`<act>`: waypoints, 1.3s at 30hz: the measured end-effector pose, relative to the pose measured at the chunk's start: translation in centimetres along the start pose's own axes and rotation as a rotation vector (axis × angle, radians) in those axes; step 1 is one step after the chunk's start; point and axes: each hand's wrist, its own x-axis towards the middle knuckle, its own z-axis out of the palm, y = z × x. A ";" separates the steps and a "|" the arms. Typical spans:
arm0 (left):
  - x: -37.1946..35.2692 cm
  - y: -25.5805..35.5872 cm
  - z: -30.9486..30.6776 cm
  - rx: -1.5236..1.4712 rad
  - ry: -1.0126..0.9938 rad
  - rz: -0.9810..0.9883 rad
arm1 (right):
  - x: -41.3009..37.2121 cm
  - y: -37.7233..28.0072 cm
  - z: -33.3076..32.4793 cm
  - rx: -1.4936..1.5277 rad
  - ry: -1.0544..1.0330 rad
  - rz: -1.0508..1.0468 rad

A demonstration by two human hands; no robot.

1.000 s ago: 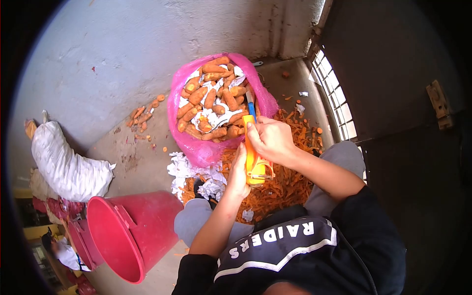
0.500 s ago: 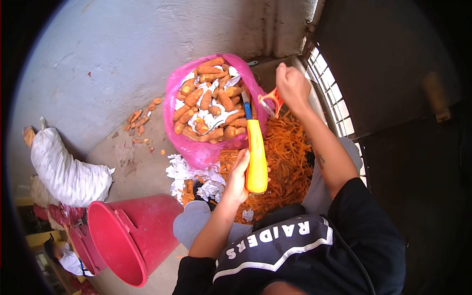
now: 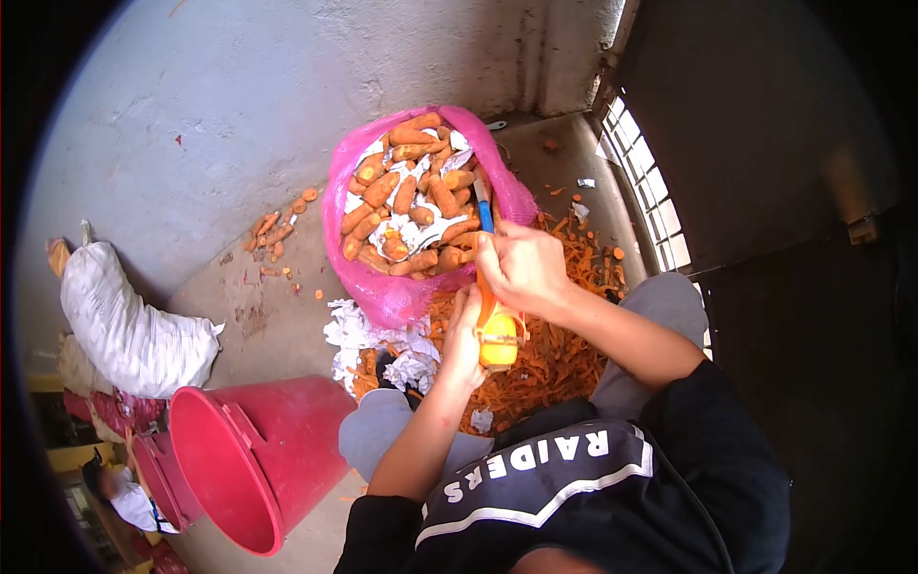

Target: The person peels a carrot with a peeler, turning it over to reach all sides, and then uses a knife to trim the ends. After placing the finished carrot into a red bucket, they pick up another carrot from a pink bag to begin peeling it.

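- Centre of head view: left hand (image 3: 463, 348) closed round yellow carrot (image 3: 498, 354); right hand (image 3: 529, 269) gripping orange peeler (image 3: 486, 297) over it
- Upper centre: pink bag (image 3: 397, 308) of carrots (image 3: 403, 194), blue-handled knife (image 3: 486, 218) at its right edge
- Possible hazard: yellow carrot, perhaps slick, twisting; orange peeler nicking left hand

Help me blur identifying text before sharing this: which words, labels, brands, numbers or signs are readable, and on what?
"RAIDERS", upside down in this view, in white on the dark shirt.
Nothing else is readable, including on the pink bag or red bin.
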 end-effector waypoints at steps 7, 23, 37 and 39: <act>-0.5 0.3 0.5 0.070 0.034 0.077 | 5.1 3.7 0.6 -0.167 0.324 0.207; 1.4 0.1 -1.4 -0.166 0.035 -0.107 | 1.2 1.3 1.0 0.090 -0.233 0.183; 0.1 -0.8 -0.5 0.001 0.080 -0.048 | 4.6 4.8 0.7 -0.214 0.474 -0.005; -0.5 -1.2 0.0 0.036 0.075 -0.076 | 6.7 6.1 -1.6 0.034 0.575 0.384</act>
